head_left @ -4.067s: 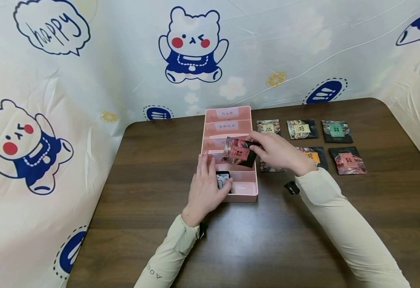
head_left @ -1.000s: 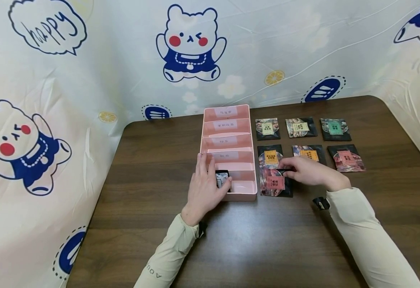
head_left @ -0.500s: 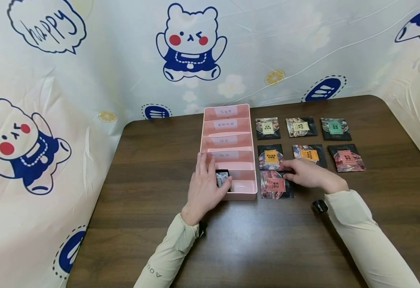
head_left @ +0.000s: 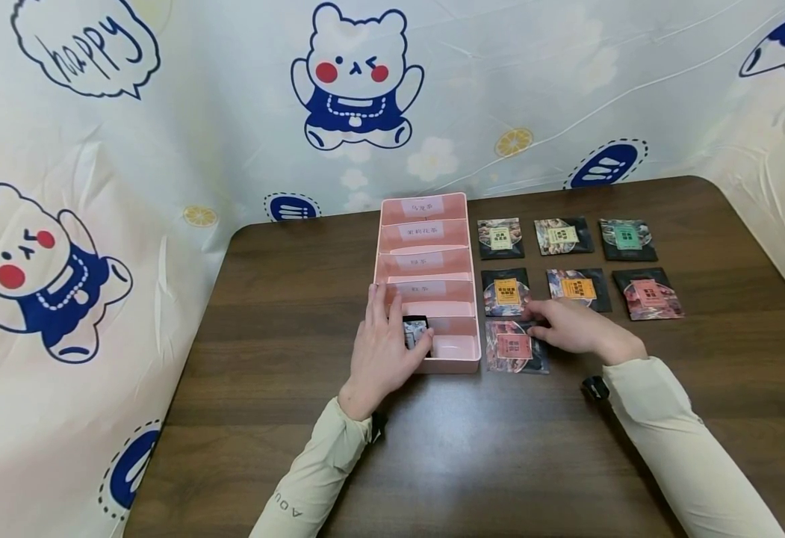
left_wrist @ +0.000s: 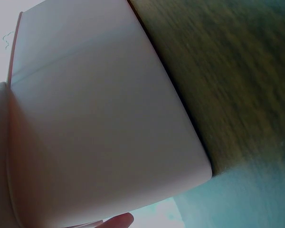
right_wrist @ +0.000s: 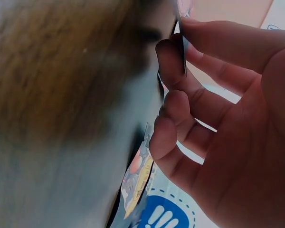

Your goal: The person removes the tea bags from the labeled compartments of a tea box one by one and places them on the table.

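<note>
A long pink box stands on the table, split into labelled compartments. My left hand rests on its left rim near the front, fingers fairly straight and thumb over the front compartment. A dark packet stands in that compartment, partly hidden by the hand. In the left wrist view, the box wall fills most of the picture. My right hand pinches the right edge of a tea packet with a red label, lying right of the box. The right wrist view shows thumb and forefinger meeting on the packet's thin edge.
Further right lie a yellow-label packet, an orange-label packet and a red-label packet. Behind them lie two pale-label packets and a green-label packet. A printed cloth hangs behind the wooden table.
My right hand has carried the red-label packet from above the box down to the table on its right, below the yellow-label packet. My left hand has stayed on the box.
</note>
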The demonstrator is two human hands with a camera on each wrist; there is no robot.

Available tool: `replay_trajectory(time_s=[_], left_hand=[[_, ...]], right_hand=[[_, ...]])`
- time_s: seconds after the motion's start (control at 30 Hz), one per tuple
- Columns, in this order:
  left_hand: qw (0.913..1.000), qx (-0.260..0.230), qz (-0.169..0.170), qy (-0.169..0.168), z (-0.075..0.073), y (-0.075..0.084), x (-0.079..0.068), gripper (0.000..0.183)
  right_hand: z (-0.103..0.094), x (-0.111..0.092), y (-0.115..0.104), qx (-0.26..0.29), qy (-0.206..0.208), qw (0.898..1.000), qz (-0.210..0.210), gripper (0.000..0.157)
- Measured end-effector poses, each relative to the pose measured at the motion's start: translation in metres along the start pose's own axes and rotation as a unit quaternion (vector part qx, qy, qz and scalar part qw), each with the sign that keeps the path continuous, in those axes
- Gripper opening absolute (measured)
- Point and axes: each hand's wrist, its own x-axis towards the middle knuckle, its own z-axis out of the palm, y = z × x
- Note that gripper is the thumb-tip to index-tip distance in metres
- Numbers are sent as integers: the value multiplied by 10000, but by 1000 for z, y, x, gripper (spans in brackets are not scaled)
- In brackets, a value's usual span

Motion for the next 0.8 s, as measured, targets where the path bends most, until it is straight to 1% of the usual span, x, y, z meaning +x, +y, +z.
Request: replay_trajectory(time_s=[0.13,0.37,0.63,0.8], left_hand=[[10000,-3,-57,-81,0,0,0,76],[9998,1,-125,-167,-1,0,0,76],[9998,-12,-106,-139,-1,0,0,76],[9999,13,-54,-83,-1,0,0,76]], right_hand=[[1,1,-1,-8,-13,10000,28,24],[0,0,-2,-110,9,9999,6,19],[0,0,-2,-184,68,9998,21,16],[0,-1,-2,-266,152,9995,-63,14]])
